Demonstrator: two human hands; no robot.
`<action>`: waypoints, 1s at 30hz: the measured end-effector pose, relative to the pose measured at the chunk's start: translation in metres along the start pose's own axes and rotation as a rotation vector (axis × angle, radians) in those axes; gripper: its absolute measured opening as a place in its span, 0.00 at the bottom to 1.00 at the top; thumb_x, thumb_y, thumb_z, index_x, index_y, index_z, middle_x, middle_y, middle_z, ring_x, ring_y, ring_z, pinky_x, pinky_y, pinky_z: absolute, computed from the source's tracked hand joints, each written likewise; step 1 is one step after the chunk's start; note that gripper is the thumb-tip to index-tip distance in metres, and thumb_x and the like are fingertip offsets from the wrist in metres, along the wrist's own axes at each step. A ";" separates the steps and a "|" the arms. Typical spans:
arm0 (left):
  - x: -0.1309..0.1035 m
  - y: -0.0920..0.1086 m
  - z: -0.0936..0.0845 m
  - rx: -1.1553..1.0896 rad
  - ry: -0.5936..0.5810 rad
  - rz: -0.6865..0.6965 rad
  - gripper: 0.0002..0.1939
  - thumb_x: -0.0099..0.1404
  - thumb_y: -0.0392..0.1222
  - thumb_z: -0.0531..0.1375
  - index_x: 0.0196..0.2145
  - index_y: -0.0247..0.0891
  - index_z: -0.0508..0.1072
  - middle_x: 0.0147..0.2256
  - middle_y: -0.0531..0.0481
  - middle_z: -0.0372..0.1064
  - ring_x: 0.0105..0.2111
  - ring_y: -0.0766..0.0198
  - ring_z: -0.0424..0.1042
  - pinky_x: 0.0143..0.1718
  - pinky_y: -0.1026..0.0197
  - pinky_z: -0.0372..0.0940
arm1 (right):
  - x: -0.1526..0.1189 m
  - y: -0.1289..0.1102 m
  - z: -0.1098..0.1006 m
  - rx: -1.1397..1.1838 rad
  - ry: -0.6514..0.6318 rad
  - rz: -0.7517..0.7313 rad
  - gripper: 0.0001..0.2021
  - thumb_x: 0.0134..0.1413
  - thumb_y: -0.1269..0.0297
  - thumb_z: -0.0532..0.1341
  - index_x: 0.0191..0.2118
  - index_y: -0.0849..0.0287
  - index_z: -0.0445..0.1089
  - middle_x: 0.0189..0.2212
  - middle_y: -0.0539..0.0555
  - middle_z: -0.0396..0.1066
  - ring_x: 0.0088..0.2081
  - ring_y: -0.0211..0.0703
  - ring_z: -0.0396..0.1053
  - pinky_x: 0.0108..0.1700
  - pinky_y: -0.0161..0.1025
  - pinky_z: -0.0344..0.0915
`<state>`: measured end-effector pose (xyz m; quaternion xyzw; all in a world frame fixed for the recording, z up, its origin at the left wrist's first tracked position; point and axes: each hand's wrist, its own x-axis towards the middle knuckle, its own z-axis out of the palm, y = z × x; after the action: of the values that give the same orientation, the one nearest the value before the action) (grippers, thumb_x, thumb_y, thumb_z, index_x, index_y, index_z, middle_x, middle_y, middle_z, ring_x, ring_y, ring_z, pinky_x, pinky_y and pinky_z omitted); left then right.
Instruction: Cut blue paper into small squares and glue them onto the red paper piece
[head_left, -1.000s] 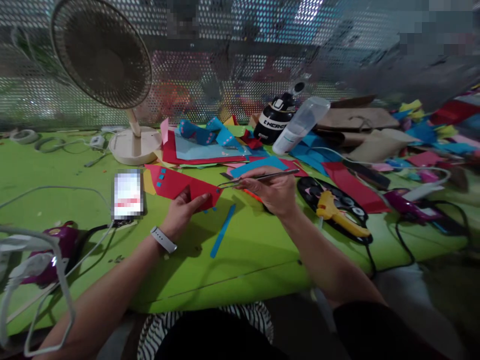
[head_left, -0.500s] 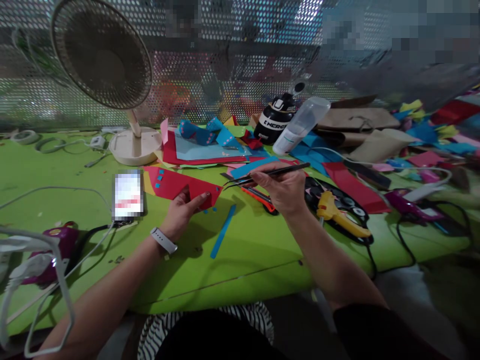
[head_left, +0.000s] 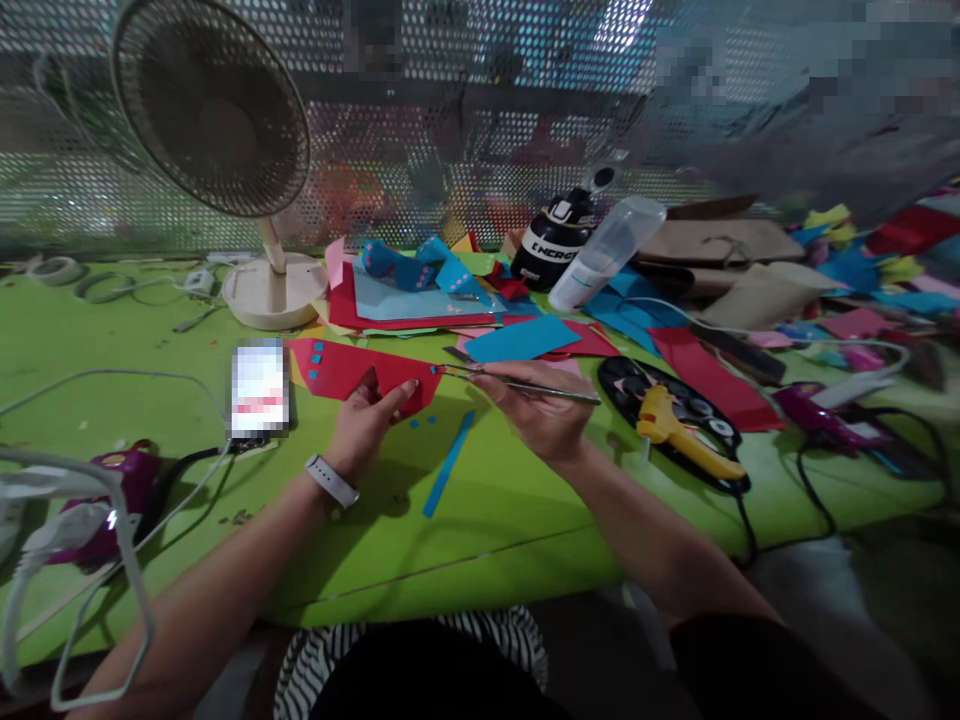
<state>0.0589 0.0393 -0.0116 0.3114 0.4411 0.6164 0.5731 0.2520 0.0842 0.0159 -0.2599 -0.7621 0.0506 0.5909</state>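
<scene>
My left hand (head_left: 366, 420) grips the lower edge of a red paper piece (head_left: 349, 373), thumb on top. Small blue squares (head_left: 316, 360) sit near its left end. Pinched in my right hand (head_left: 544, 408) is a pair of tweezers (head_left: 525, 384). Their tips meet the paper's right end, at another tiny blue square (head_left: 435, 370); whether they clasp it I cannot tell. Below the paper, a narrow blue paper strip (head_left: 448, 465) lies on the green table (head_left: 495, 530), with a few blue bits near its upper end.
A yellow glue gun (head_left: 679, 435) rests on a black tray at right. Behind are stacked coloured papers (head_left: 420, 310), a black bottle (head_left: 553, 245), and a tilted clear bottle (head_left: 611, 250). A fan (head_left: 217, 120) and a phone (head_left: 259, 390) stand left, with cables around.
My right hand has lowered and shifted left, its tweezers turning so the tips now touch the red paper's right end. My left hand keeps its hold on the paper.
</scene>
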 end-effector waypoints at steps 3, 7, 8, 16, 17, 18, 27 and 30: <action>0.000 0.001 0.001 -0.001 -0.003 -0.003 0.22 0.48 0.45 0.73 0.39 0.38 0.74 0.38 0.48 0.78 0.36 0.61 0.77 0.36 0.62 0.69 | -0.003 0.002 -0.001 0.012 -0.009 0.036 0.04 0.53 0.65 0.68 0.36 0.52 0.79 0.30 0.50 0.81 0.28 0.42 0.77 0.29 0.37 0.72; 0.000 0.001 0.001 0.024 0.005 -0.001 0.24 0.48 0.46 0.74 0.41 0.39 0.74 0.39 0.48 0.78 0.36 0.60 0.77 0.35 0.61 0.69 | -0.002 0.002 -0.002 0.035 -0.031 0.075 0.03 0.54 0.64 0.67 0.36 0.52 0.79 0.29 0.50 0.80 0.28 0.42 0.77 0.30 0.38 0.72; 0.000 0.001 0.000 0.026 0.004 0.000 0.24 0.48 0.47 0.74 0.41 0.39 0.73 0.39 0.48 0.78 0.37 0.60 0.77 0.36 0.61 0.69 | -0.002 0.001 -0.002 0.041 -0.029 0.079 0.03 0.54 0.64 0.67 0.35 0.52 0.79 0.29 0.50 0.80 0.28 0.42 0.77 0.30 0.38 0.72; 0.000 -0.001 0.001 -0.022 0.007 0.012 0.20 0.49 0.45 0.73 0.38 0.38 0.73 0.38 0.48 0.78 0.38 0.59 0.77 0.40 0.58 0.70 | -0.002 -0.003 0.003 0.283 0.049 0.353 0.03 0.53 0.62 0.68 0.32 0.54 0.78 0.27 0.49 0.79 0.28 0.43 0.78 0.31 0.39 0.75; 0.000 -0.002 0.001 -0.028 0.011 0.016 0.20 0.49 0.45 0.73 0.37 0.37 0.73 0.37 0.48 0.78 0.37 0.59 0.77 0.41 0.57 0.70 | -0.001 -0.002 0.005 0.319 0.080 0.413 0.05 0.52 0.61 0.69 0.30 0.55 0.77 0.26 0.49 0.78 0.27 0.43 0.78 0.30 0.38 0.75; 0.000 -0.002 0.002 -0.034 0.018 0.022 0.20 0.48 0.44 0.73 0.36 0.37 0.73 0.37 0.48 0.78 0.37 0.59 0.77 0.41 0.57 0.70 | 0.000 -0.002 0.006 0.351 0.113 0.468 0.06 0.51 0.59 0.69 0.29 0.55 0.76 0.25 0.49 0.78 0.26 0.43 0.78 0.29 0.38 0.75; 0.001 -0.003 0.008 -0.155 0.135 0.135 0.20 0.46 0.43 0.75 0.35 0.38 0.72 0.36 0.52 0.78 0.37 0.63 0.77 0.45 0.58 0.70 | 0.006 -0.005 0.028 0.640 0.237 0.869 0.15 0.45 0.53 0.72 0.27 0.60 0.73 0.21 0.48 0.75 0.21 0.41 0.75 0.25 0.35 0.74; 0.001 -0.004 0.007 -0.157 0.182 0.169 0.21 0.47 0.44 0.74 0.36 0.38 0.72 0.37 0.52 0.77 0.38 0.64 0.77 0.45 0.60 0.70 | 0.005 -0.010 0.037 0.634 0.294 0.892 0.16 0.43 0.53 0.72 0.27 0.60 0.72 0.20 0.48 0.75 0.21 0.41 0.76 0.27 0.36 0.75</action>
<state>0.0667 0.0415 -0.0119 0.2446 0.4136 0.7209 0.4994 0.2134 0.0865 0.0128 -0.3708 -0.4357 0.4851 0.6613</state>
